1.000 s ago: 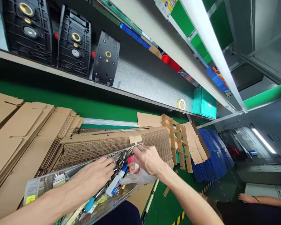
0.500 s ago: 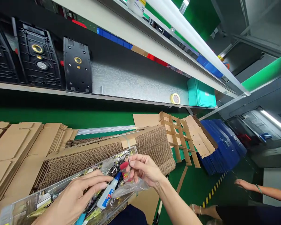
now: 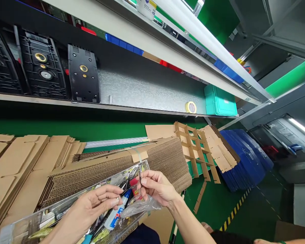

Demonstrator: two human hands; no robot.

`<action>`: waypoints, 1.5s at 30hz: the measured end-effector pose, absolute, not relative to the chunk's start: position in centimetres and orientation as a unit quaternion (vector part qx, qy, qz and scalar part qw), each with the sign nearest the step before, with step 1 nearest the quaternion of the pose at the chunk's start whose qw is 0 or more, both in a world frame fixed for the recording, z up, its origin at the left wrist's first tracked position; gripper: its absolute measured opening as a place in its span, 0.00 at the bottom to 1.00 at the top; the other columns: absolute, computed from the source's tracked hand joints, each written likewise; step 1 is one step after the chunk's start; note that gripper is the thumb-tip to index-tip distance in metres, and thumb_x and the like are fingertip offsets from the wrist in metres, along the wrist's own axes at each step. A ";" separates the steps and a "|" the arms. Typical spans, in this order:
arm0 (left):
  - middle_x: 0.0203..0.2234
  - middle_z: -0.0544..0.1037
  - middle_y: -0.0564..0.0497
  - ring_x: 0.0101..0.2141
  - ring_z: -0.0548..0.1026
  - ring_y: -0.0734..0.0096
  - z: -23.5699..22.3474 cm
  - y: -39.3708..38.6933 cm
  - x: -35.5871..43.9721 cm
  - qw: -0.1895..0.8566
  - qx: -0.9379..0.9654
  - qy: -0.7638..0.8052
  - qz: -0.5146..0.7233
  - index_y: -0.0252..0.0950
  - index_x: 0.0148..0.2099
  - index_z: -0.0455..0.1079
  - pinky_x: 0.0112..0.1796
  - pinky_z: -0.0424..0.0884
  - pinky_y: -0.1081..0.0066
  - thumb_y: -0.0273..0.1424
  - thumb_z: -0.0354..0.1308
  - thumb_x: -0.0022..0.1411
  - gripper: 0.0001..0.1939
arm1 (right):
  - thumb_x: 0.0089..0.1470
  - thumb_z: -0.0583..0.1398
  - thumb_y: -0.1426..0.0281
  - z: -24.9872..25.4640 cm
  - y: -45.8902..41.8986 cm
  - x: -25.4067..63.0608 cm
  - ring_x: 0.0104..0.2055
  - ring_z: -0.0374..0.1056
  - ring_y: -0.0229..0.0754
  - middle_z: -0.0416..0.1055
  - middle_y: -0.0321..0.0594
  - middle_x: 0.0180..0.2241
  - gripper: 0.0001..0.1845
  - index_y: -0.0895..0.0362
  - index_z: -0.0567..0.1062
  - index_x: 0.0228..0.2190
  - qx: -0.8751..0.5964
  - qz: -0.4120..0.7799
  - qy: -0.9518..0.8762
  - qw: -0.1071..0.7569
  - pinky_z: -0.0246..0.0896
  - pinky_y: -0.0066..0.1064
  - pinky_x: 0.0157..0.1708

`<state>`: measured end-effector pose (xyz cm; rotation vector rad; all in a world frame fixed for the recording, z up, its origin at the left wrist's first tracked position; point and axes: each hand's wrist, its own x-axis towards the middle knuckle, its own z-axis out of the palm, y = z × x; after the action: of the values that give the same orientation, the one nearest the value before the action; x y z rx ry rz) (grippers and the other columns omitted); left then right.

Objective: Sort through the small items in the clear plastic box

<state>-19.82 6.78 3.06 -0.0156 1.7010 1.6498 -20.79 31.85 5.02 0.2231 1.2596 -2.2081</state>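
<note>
Between the thumb and fingertips of my right hand (image 3: pixel 159 188) stands a thin dark metal rod (image 3: pixel 140 178), like a drill bit; its exact kind is unclear. Under that hand lie a crumpled clear plastic bag (image 3: pixel 139 207) and a red packet (image 3: pixel 134 184). My left hand (image 3: pixel 96 201) hovers over a clear plastic box (image 3: pixel 22 225), its fingers slightly curled and the thumb apart from the forefinger. Beside its fingertips rests a white glue bottle (image 3: pixel 113 218) with a blue cap. Several thin dark tools and small bags fill the box.
Bundled cardboard sheets (image 3: pixel 112 174) lie directly behind the box. Beyond them stand a cardboard divider grid (image 3: pixel 197 149) and blue panels (image 3: pixel 244 159). A metal shelf (image 3: pixel 142 89) holds black plastic parts (image 3: pixel 83 74), a tape roll (image 3: pixel 191 107) and a teal case (image 3: pixel 221 101). Another person is partly visible lower right.
My left thumb and fingers have shifted slightly and curl more. The right hand still holds the thin rod, now turned a little. The other person's arm has moved down toward the frame's bottom edge.
</note>
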 end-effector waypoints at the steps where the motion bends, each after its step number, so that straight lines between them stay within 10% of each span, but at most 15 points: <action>1: 0.42 0.82 0.44 0.46 0.79 0.56 2.9 6.7 -19.8 0.378 -0.008 0.663 0.646 0.37 0.52 0.75 0.50 0.73 0.63 0.64 0.63 0.55 0.38 | 0.49 0.75 0.63 5.0 31.9 -20.8 0.21 0.70 0.30 0.79 0.38 0.30 0.21 0.63 0.78 0.38 0.083 -0.829 0.471 0.291 0.65 0.21 0.21; 8: 0.39 0.83 0.43 0.41 0.79 0.57 2.6 6.4 -19.7 0.401 -0.013 0.674 0.620 0.35 0.51 0.74 0.42 0.72 0.67 0.69 0.58 0.51 0.44 | 0.51 0.73 0.60 4.2 32.0 -21.1 0.23 0.73 0.33 0.82 0.43 0.34 0.23 0.64 0.78 0.41 0.086 -0.825 0.472 0.298 0.70 0.21 0.20; 13: 0.40 0.82 0.50 0.43 0.79 0.64 2.1 5.5 -19.1 0.325 0.137 0.779 0.518 0.42 0.48 0.77 0.45 0.74 0.72 0.53 0.46 0.71 0.26 | 0.56 0.68 0.53 4.6 31.6 -20.7 0.25 0.75 0.36 0.81 0.43 0.34 0.24 0.60 0.72 0.41 0.062 -0.774 0.567 0.274 0.67 0.24 0.21; 18: 0.52 0.81 0.50 0.51 0.79 0.67 1.3 4.0 -18.7 0.081 0.397 0.870 0.280 0.42 0.54 0.77 0.51 0.75 0.71 0.22 0.40 0.70 0.25 | 0.68 0.55 0.64 5.5 30.3 -20.0 0.38 0.73 0.41 0.78 0.39 0.38 0.10 0.54 0.75 0.42 -0.086 -0.360 0.923 0.100 0.67 0.33 0.38; 22: 0.60 0.76 0.47 0.58 0.77 0.62 0.2 3.1 -18.3 -0.019 0.448 0.888 0.101 0.39 0.57 0.76 0.56 0.76 0.63 0.16 0.40 0.67 0.29 | 0.67 0.55 0.70 4.6 28.4 -19.9 0.37 0.71 0.43 0.75 0.38 0.37 0.08 0.53 0.75 0.40 -0.168 -0.113 0.977 0.062 0.61 0.34 0.34; 27: 0.60 0.75 0.44 0.57 0.78 0.62 -0.3 2.6 -18.3 -0.062 0.469 0.879 0.060 0.37 0.58 0.77 0.52 0.80 0.63 0.18 0.40 0.68 0.28 | 0.65 0.56 0.74 5.1 30.6 -21.3 0.44 0.74 0.45 0.78 0.44 0.46 0.21 0.52 0.72 0.58 -0.184 -0.108 0.976 0.037 0.69 0.35 0.42; 31: 0.58 0.77 0.45 0.55 0.79 0.60 -0.3 2.8 -18.6 -0.078 0.473 0.876 0.061 0.38 0.55 0.78 0.49 0.82 0.60 0.16 0.41 0.65 0.29 | 0.63 0.61 0.67 6.5 34.6 -23.3 0.39 0.75 0.45 0.81 0.37 0.38 0.14 0.44 0.79 0.49 -0.280 -0.137 0.942 0.124 0.71 0.38 0.45; 36: 0.60 0.76 0.48 0.57 0.77 0.61 -1.4 3.3 -18.9 -0.091 0.469 0.875 0.079 0.42 0.55 0.79 0.53 0.78 0.60 0.15 0.44 0.62 0.30 | 0.66 0.57 0.60 4.7 31.9 -21.6 0.47 0.74 0.48 0.79 0.42 0.41 0.15 0.47 0.79 0.50 -0.145 -0.112 0.983 -0.024 0.70 0.41 0.49; 45: 0.61 0.74 0.41 0.60 0.75 0.53 -4.0 9.5 -20.6 -0.003 0.470 0.873 0.131 0.37 0.56 0.78 0.58 0.73 0.51 0.14 0.46 0.60 0.29 | 0.68 0.56 0.64 2.7 31.0 -17.3 0.45 0.72 0.47 0.77 0.44 0.39 0.11 0.52 0.78 0.42 -0.059 -0.063 0.996 -0.030 0.66 0.41 0.49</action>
<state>-20.62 9.52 -4.01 1.4813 2.7475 0.4126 -17.34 30.96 2.70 -0.1901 3.1899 -0.2024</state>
